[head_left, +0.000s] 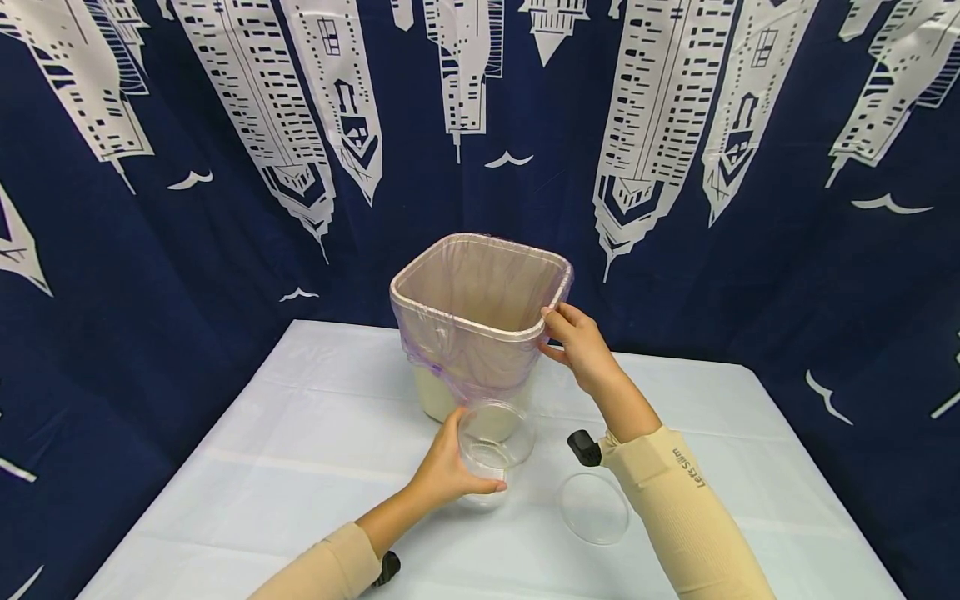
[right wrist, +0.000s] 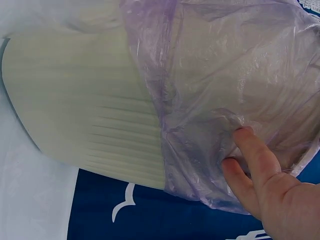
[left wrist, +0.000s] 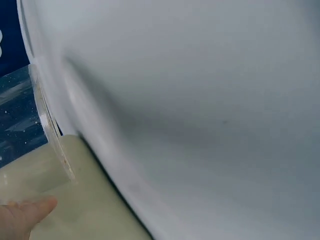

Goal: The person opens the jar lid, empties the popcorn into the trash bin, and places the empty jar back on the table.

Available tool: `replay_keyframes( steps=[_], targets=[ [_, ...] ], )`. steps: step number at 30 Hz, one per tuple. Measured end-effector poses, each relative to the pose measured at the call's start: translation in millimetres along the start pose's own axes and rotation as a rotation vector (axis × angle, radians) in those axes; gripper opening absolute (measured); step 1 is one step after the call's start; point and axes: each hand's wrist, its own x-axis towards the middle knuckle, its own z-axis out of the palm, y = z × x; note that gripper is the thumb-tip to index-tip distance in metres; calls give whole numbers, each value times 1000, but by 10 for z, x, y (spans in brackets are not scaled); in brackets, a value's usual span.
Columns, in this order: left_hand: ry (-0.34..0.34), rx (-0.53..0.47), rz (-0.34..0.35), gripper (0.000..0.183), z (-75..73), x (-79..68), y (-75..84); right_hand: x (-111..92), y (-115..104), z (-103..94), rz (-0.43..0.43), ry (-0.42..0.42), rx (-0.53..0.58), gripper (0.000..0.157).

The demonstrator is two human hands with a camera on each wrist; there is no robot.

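Observation:
A cream bin (head_left: 433, 398) stands on the table, with a thin translucent purple bag (head_left: 487, 367) folded down over its rim. My right hand (head_left: 583, 346) grips the bin's near right rim corner through the bag. In the right wrist view, two of its fingers (right wrist: 255, 152) press into the wrinkled bag from outside. In front of the bin, my left hand (head_left: 445, 468) holds a clear round plastic container (head_left: 517, 457) by its side, thumb and fingers spread round it. Part of the clear container (left wrist: 47, 122) crosses the left wrist view, with a fingertip (left wrist: 42, 210) below.
A clear round lid (head_left: 595, 509) lies flat on the white-covered table (head_left: 330, 417), beneath my right forearm. Behind the bin hangs a dark blue curtain (head_left: 525, 200) with white buildings and birds. Each sleeve carries a small black wrist camera (head_left: 584, 447).

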Motion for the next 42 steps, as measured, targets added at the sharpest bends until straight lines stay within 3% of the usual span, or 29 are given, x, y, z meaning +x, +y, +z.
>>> replay_keyframes(
  steps=[21, 27, 36, 42],
  targets=[
    [-126, -112, -138, 114, 5, -129, -128, 0, -2, 15, 4, 11, -9, 51],
    [-165, -123, -148, 117, -32, -166, -158, 9, -3, 8, 4, 14, -43, 52],
    [-196, -148, -165, 107, -103, -161, -132, -9, -15, -5, -5, 18, -124, 58],
    [-211, -109, -196, 106, -153, -160, -88, -40, 5, -70, -31, 2, -208, 63]
  ],
)
